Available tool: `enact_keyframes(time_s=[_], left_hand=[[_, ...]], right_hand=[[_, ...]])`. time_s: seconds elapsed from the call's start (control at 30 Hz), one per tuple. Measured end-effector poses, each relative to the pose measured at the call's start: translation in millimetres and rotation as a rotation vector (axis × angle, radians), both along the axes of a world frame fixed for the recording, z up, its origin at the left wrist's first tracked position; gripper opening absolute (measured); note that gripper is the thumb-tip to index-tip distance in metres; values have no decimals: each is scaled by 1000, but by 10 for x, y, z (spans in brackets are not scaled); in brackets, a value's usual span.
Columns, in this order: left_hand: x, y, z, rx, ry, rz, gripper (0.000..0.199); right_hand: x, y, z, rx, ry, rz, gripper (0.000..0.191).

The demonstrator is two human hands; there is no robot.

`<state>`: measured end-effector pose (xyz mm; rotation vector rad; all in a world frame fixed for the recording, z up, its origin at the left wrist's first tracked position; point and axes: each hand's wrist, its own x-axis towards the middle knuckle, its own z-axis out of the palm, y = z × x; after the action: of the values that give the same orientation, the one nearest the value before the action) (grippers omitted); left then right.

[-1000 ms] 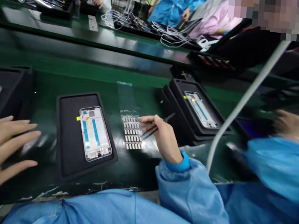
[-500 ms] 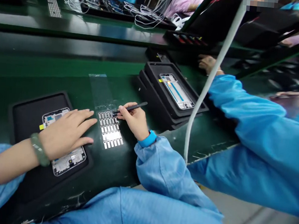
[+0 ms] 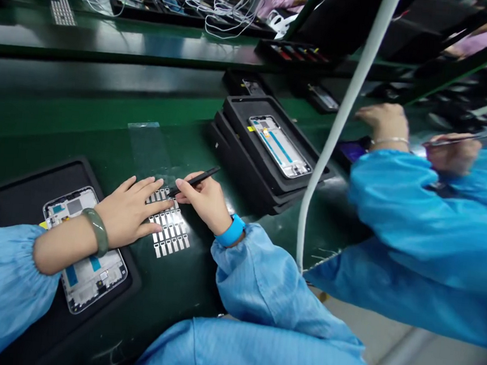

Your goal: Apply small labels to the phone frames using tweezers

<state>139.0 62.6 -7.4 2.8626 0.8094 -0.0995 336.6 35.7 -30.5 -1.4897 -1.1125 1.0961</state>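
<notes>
Fingers spread, your left hand (image 3: pixel 123 214) reaches across the sheet of small metallic pieces (image 3: pixel 172 248), fingertips over its upper rows, while your right hand (image 3: pixel 210 202) pinches black tweezers (image 3: pixel 199 178) between thumb and fingers at the sheet's top edge. Whether the tweezer tips are pressed together or hold a piece, you cannot tell from this view; your fingers hide them.

The sheet lies flat on the green work surface (image 3: pixel 183 282), between the black tray (image 3: pixel 1 198) on your left and the stacked trays (image 3: pixel 248 177) on your right, with clear film (image 3: pixel 147 143) reaching beyond its far end. Good work here likely calls for light, flat pressure from your left fingertips just beside the chosen piece, so the sheet does not slide or curl. A low tweezer angle at one edge, with a gentle, even squeeze, should spare thin metal from bending and neighbouring pieces from lifting.

Below your left forearm sits the phone frame (image 3: pixel 110 273) in its tray; a slightly raised wrist guards it against your green bangle (image 3: pixel 99 232) and loose blue sleeve (image 3: pixel 9 275).
</notes>
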Motion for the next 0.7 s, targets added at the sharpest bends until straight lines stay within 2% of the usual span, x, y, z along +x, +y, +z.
enact_keyframes(time_s=[0.27,0.37,0.57,0.7], left_hand=[[10,-8,3,-39,-34,20,52],[-1,-10,-13,-45,-51,27,52],[13,-10,-61,-83,-124,41,49],[-19,-24,49,-110,-237,83,45]], right_hand=[[-20,33,70,-86,16,-99,21],[-38,48,78,-97,36,-90,20],[-29,58,133,-118,251,-72,23],[-96,28,299,-21,434,-46,29]])
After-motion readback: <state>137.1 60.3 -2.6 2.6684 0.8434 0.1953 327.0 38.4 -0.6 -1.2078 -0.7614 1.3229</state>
